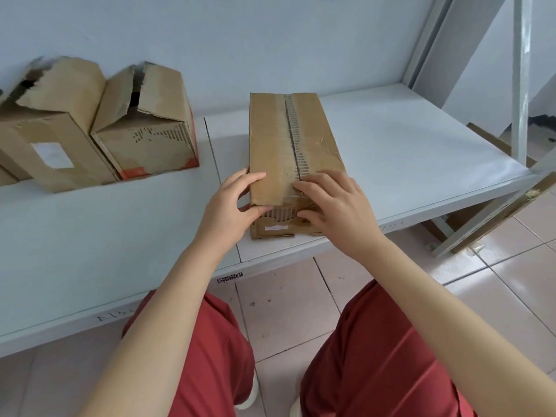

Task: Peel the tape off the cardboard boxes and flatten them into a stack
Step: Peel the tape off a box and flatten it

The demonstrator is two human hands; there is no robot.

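Note:
A long brown cardboard box (288, 139) lies on the white shelf (406, 152), its top seam torn so the corrugation shows. My left hand (231, 206) grips the box's near left corner, fingers on top and thumb on the end face. My right hand (334, 203) rests on the near right end, fingertips at the seam and thumb on the end face where clear tape (296, 196) wrinkles. Two more boxes stand at the left: one with red corners and a ripped top (150, 130), one with a white label (51, 133).
The shelf's front edge (180, 290) runs across below the hands, with a barcode sticker (230, 277). Grey metal uprights (520, 79) stand at the right. Flat cardboard (493, 142) leans behind the shelf end. Tiled floor and my red trousers (370, 356) fill the bottom.

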